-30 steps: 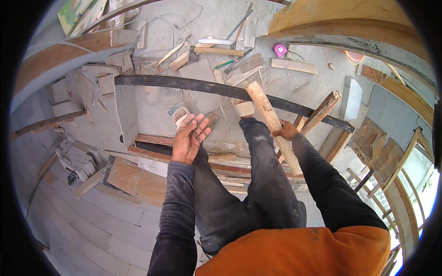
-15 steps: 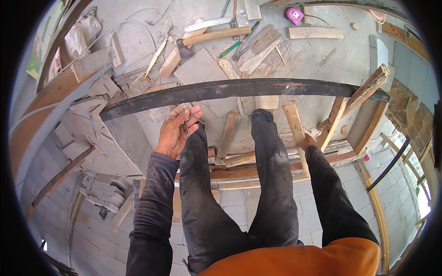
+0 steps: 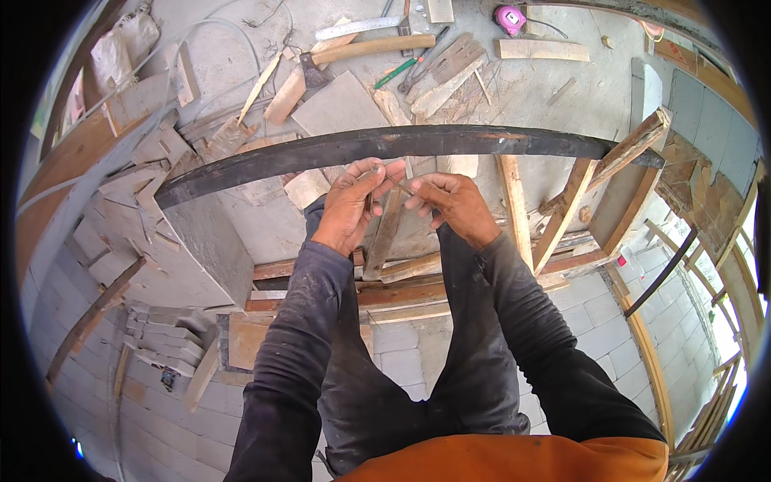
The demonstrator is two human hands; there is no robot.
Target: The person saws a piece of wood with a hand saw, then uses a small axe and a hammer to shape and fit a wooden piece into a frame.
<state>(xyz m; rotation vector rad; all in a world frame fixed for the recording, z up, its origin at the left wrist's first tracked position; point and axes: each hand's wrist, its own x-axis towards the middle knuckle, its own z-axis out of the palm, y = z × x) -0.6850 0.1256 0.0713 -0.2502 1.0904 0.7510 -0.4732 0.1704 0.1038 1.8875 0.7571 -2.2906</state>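
Note:
Both my hands are close together just below a dark beam point(image 3: 385, 143) that runs across the view. My left hand point(image 3: 352, 207) is palm up with its fingers curled over a few thin nails, partly hidden by the fingers. My right hand point(image 3: 459, 207) faces it, thumb and fingertips pinched on one thin nail, which points toward the left fingers. Beneath the hands, a short wooden piece point(image 3: 385, 234) slants between my legs. To the right of my right hand, a wooden strip point(image 3: 515, 205) meets the beam's underside.
Beyond the beam lie an axe point(image 3: 369, 50), a green pencil-like stick point(image 3: 395, 73), a pink tape measure point(image 3: 511, 20) and wood offcuts point(image 3: 542, 51). A slanting post point(image 3: 634, 154) crosses the beam's right end. A grey panel point(image 3: 210, 241) stands under its left end.
My right hand has left the wooden strip at the right and come over to my left hand, pinching a nail. My left hand has moved right. The view has shifted slightly.

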